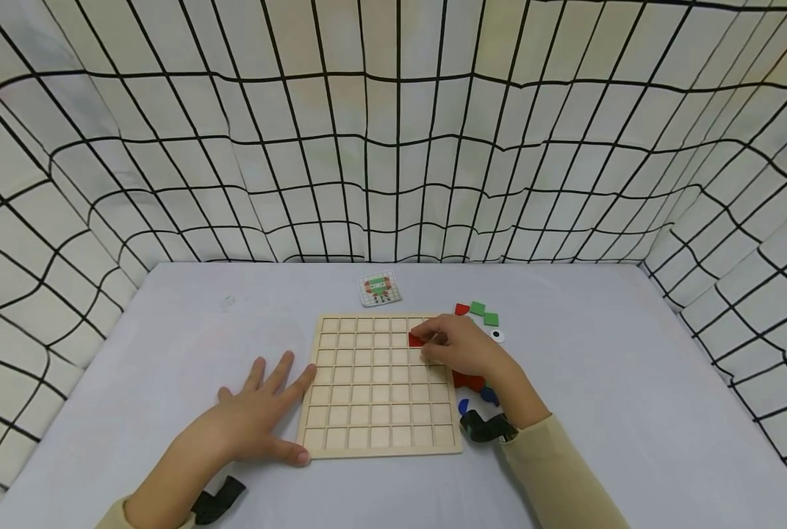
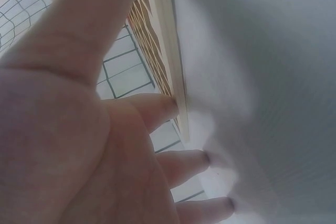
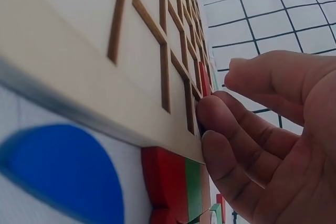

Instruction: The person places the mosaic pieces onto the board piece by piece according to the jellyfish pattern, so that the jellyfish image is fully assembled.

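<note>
A square wooden grid board [image 1: 372,453] lies on the white table. My left hand [image 1: 250,419] rests beside it with spread fingers, its thumb at the near left corner and a fingertip against the left edge. Over the upper right cells, my right hand [image 1: 462,345] bends its fingers down to a red piece [image 1: 415,340] in the grid. Seen from the right wrist, the fingertips [image 3: 212,111] are right at that red piece [image 3: 203,80], and the thumb stands apart from it. The hand partly hides the piece in the head view.
Beyond the board lies a small picture card [image 1: 378,288]. Along the right side are green pieces [image 1: 491,319], a round white eye piece [image 1: 496,336], red pieces [image 1: 469,382] and a blue half-round piece [image 3: 68,171]. Black grid-patterned cloth [image 1: 393,165] surrounds the table.
</note>
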The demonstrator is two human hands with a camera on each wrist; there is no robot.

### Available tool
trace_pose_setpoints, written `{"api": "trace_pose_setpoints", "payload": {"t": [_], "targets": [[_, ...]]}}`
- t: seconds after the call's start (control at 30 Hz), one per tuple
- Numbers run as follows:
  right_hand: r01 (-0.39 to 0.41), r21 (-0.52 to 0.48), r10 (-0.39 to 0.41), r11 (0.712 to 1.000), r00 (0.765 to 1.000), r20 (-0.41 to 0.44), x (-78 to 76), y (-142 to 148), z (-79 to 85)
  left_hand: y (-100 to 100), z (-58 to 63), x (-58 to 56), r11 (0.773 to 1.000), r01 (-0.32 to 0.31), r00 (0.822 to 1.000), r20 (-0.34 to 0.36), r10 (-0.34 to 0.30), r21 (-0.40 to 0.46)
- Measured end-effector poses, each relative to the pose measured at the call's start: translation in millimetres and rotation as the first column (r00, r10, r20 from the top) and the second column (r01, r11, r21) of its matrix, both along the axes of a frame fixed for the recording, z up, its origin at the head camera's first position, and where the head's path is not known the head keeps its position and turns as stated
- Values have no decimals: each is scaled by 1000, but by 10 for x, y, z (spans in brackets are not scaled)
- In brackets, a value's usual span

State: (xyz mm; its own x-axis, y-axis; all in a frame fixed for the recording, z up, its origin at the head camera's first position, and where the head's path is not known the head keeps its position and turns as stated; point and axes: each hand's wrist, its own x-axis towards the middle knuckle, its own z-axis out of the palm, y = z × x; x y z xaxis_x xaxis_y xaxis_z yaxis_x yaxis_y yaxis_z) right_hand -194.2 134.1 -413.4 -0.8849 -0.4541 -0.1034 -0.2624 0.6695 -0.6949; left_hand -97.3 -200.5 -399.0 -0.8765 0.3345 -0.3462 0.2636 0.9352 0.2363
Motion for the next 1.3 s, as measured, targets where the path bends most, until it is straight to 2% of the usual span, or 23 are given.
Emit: {"api": "trace_pose_setpoints", "payload": {"t": [0.47,0.63,0.77,0.97,1.17,1.3], "targets": [[25,-30,-24,999,1000,17,0,7,-14,-7,1,3,1000,-2,1000,13,2,-5],[33,-76,-33,997,999,0,-19,85,30,-4,-4,0,1000,1,1000,11,-1,-8],[82,-113,-85,990,996,-18,-63,199,74,-6,-7,-6,1000,5,1000,4,-5,-10],[192,-135,-198,972,979,-36,-110,392,105,-9,-12,-3,1000,5,1000,5,-5,-13],[260,-159,-267,952,963,-24,-147,567,87,-11,-10,6,1000,4,1000,4,-4,-19],[296,-150,-306,943,951,-47,-172,673,44,-10,-8,11,1000,5,1000,7,-4,-20]]}}
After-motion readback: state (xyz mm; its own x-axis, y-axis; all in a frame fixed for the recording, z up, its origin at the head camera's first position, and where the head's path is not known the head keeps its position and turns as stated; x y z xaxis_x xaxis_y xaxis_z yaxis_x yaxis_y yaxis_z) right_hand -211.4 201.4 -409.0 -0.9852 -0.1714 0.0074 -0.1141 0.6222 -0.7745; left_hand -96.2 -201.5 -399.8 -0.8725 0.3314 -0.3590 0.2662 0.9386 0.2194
